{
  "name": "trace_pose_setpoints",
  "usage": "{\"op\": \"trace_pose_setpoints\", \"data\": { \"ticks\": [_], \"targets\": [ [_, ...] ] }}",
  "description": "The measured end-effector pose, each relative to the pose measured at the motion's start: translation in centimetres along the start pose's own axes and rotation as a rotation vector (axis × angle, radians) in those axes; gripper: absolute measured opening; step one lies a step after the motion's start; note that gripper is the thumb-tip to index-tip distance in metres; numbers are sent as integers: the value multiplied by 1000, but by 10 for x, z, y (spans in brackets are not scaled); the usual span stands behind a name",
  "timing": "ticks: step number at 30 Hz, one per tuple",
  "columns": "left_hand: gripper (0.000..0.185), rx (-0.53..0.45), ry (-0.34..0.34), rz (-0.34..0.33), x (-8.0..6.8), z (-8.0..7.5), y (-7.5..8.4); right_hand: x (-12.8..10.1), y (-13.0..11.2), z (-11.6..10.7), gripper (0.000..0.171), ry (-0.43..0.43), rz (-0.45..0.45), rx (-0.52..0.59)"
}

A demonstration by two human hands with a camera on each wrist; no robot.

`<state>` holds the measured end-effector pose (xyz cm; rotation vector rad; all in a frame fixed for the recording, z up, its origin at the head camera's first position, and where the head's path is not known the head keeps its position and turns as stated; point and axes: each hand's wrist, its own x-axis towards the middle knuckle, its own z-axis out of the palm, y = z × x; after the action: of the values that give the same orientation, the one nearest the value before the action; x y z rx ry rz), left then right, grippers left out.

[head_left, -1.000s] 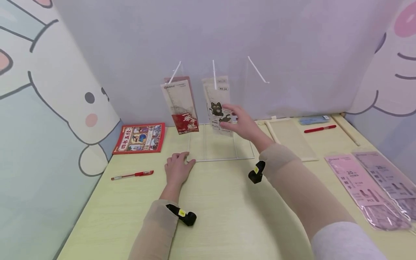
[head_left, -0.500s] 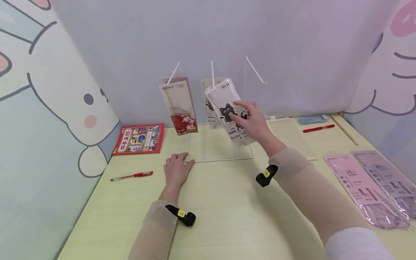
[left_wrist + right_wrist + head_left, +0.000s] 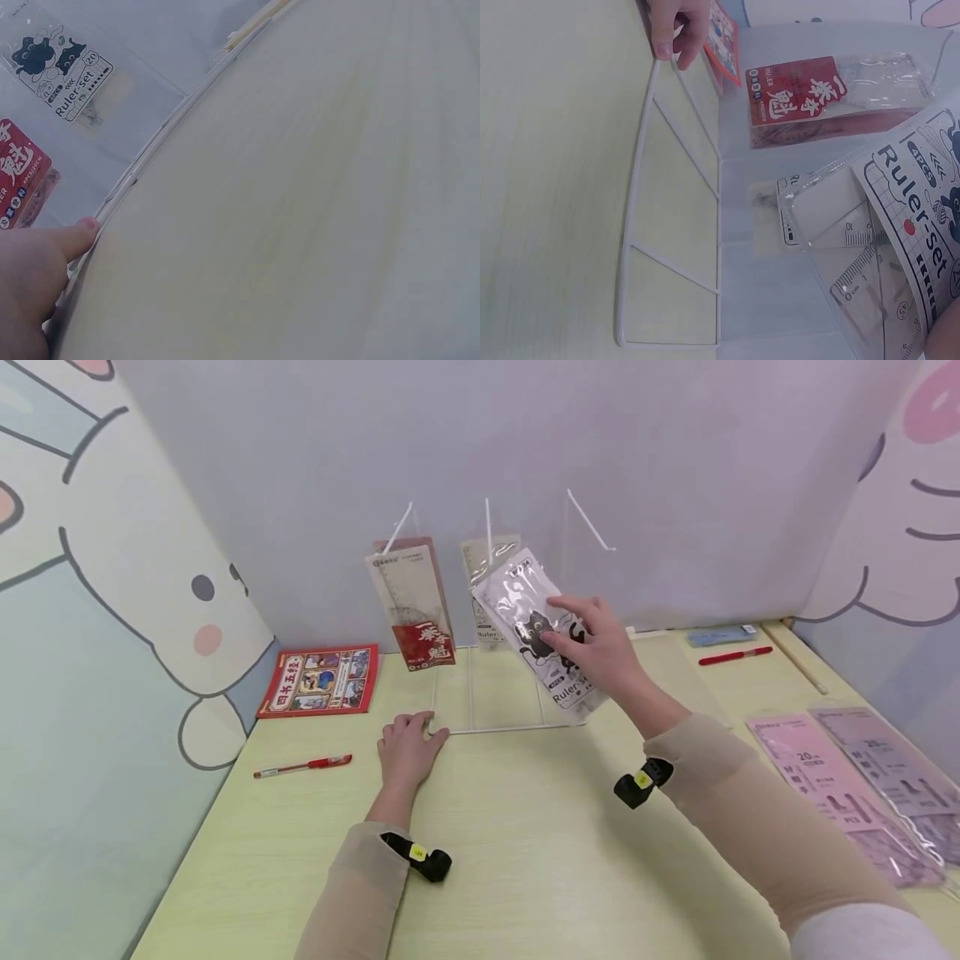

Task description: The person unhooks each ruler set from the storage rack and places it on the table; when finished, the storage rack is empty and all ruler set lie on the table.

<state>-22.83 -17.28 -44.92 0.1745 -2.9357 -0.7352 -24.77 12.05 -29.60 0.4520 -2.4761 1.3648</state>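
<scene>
Fingers of the right hand (image 3: 596,647) pinch the tilted ruler set (image 3: 536,627), left hand (image 3: 408,747) resting flat.

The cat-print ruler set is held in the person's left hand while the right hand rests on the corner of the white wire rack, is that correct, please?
Not quite: the hands are swapped. The head view shows the right hand holding the cat-print ruler set, while the left hand rests on the corner of the white wire rack.
</scene>
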Motion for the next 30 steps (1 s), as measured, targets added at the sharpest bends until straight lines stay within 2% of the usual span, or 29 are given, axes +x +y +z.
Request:
{"op": "trace_pose_setpoints", "data": {
  "ticks": [12, 30],
  "targets": [
    [52, -5, 3, 3, 1, -1, 0, -13, -4, -9, 52, -21, -27, 19],
    [53, -5, -9, -11, 2, -1, 0, -22, -7, -12, 52, -51, 4, 115]
  ]
}}
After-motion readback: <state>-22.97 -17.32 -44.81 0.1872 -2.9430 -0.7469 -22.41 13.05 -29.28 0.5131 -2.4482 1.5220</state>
